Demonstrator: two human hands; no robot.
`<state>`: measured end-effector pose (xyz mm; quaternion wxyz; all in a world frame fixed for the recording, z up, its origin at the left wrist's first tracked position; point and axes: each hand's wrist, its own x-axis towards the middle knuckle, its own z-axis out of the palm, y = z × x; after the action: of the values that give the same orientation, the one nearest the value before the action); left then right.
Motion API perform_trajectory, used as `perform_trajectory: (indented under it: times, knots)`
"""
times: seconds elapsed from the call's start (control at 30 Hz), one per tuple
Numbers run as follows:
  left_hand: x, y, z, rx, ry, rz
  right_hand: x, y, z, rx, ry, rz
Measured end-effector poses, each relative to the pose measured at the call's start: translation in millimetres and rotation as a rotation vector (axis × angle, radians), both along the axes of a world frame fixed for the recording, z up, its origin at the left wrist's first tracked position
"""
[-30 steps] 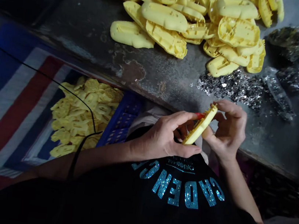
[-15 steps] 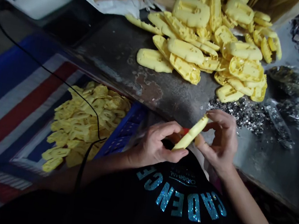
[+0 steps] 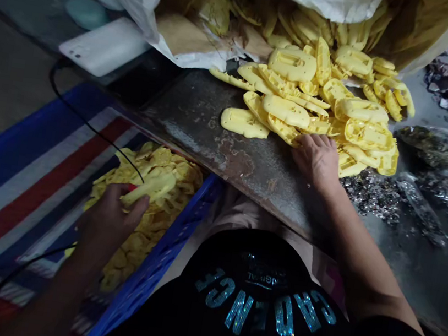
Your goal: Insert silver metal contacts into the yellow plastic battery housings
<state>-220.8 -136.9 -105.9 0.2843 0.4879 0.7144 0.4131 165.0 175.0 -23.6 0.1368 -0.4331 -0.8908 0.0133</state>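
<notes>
Hands work apart: the left hand (image 3: 110, 224) grips a yellow moulded plastic piece (image 3: 150, 188) over the part-filled blue plastic crate (image 3: 151, 269) at lower left, while the open right hand (image 3: 316, 161) rests on the many yellow pieces (image 3: 288, 96) still heaped on the worn metal counter (image 3: 196, 130).

Yellow moulded plastic shells (image 3: 285, 111), heaped, one held

L hand (image 3: 110, 219) grips yellow plastic piece (image 3: 149, 188) above blue crate (image 3: 155, 258); R hand (image 3: 316, 161) flat on yellow moldings (image 3: 286, 110), metal table (image 3: 197, 122).

Scuffed metal bench (image 3: 188, 124), striped mat (image 3: 18, 178) below
</notes>
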Motion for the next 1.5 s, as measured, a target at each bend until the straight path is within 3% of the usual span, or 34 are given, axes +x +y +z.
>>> perform_trajectory:
  times: [0.1, 0.2, 0.27, 0.33, 0.4, 0.47, 0.53, 0.6, 0.67, 0.73, 0.8, 0.87, 0.93, 1.0, 1.1, 1.27, 1.37, 1.5]
  knots:
    - [-4, 15, 4.0, -0.048, 0.277, 0.113, 15, -12, 11.9, -0.178, 0.356, 0.044]
    - [31, 43, 19.4, 0.045, 0.399, 0.078, 36, -29, 23.4, -0.599, 0.752, 0.037]
    - [70, 66, 36.9, 0.223, 0.224, 0.016, 48, -42, 28.5, -0.819, 0.954, -0.004]
    - [112, 92, 55.4, 0.311, 0.033, -0.076, 60, -56, 31.3, -0.932, 1.084, -0.044]
    - [149, 117, 69.8, 0.277, -0.085, -0.174, 70, -74, 31.3, -1.029, 1.138, -0.048]
    - [179, 134, 76.9, 0.195, -0.451, -0.32, 80, -97, 27.2, -1.112, 1.185, -0.047]
    - [203, 140, 76.9, 0.073, -0.712, -0.423, 85, -124, 18.1, -1.148, 1.304, -0.078]
    - [222, 134, 72.8, -0.056, -0.823, -0.494, 84, -153, 5.7, -1.153, 1.469, -0.126]
    - [238, 124, 69.0, -0.12, -0.85, -0.452, 81, -176, -5.7, -1.169, 1.525, -0.111]
    - [248, 116, 69.2, -0.112, -0.884, -0.345, 85, -192, -11.0, -1.203, 1.438, -0.044]
    - [255, 115, 74.6, -0.062, -0.944, -0.27, 102, -198, -9.2, -1.116, 1.27, -0.001]
    - [259, 118, 83.4, -0.033, -0.987, -0.231, 132, -194, -4.7, -0.82, 1.065, -0.066]
    - [261, 124, 92.4, -0.052, -0.998, -0.192, 167, -181, -3.3, -0.382, 0.804, -0.266]
    - [262, 129, 98.8, -0.136, -1.005, -0.175, 196, -163, -7.6, -0.13, 0.568, -0.465]
    - [265, 132, 101.4, -0.285, -1.007, -0.169, 216, -140, -20.2, -0.12, 0.37, -0.51]
    - [269, 132, 95.8, -0.388, -1.012, -0.208, 212, -133, -27.7, -0.12, 0.359, -0.479]
    - [273, 131, 95.1, -0.416, -1.042, -0.297, 205, -148, -15.2, -0.098, 0.428, -0.434]
    - [280, 130, 99.1, -0.414, -1.086, -0.344, 183, -170, 11.7, -0.162, 0.605, -0.256]
